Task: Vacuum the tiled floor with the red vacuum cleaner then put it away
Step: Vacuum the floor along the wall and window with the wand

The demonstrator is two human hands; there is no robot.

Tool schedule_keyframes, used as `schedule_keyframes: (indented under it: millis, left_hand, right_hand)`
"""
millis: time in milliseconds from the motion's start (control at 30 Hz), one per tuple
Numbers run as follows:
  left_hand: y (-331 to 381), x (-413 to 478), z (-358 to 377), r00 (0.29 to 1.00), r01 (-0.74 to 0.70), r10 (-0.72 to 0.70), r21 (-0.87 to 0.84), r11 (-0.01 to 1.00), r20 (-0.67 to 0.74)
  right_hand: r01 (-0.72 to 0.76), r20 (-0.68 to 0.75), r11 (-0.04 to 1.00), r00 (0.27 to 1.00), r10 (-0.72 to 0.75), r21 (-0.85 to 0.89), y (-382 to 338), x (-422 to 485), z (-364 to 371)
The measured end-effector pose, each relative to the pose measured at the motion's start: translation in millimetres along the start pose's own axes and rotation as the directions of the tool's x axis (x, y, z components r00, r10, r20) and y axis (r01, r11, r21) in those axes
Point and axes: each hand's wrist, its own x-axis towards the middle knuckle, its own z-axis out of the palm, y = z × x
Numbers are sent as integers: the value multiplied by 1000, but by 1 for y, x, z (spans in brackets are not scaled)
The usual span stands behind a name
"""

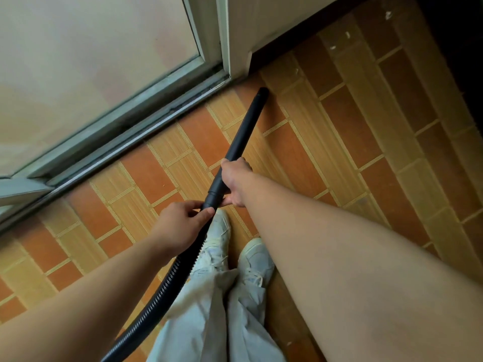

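A black vacuum wand (245, 126) points away from me, its open tip close to the orange and tan tiled floor (339, 126) by the door corner. My right hand (235, 178) grips the wand near its lower end. My left hand (183, 220) pinches the joint where the wand meets the ribbed black hose (167, 280). The hose runs down past my legs and out of the bottom edge. The red vacuum body is out of sight.
A sliding glass door with a metal track (125, 137) runs along the left. A white wall corner with a dark skirting (287, 48) stands ahead. Small white scraps (347, 35) lie on the far tiles. My two white shoes (235, 246) stand below the hands.
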Motion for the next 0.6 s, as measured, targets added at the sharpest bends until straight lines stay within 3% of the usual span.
schedule_keyframes:
  millis: [600]
  left_hand:
    - [9, -2, -2, 997, -4, 4, -5, 1000, 72]
  right_hand:
    - [-41, -42, 998, 998, 43, 48, -6, -25, -9]
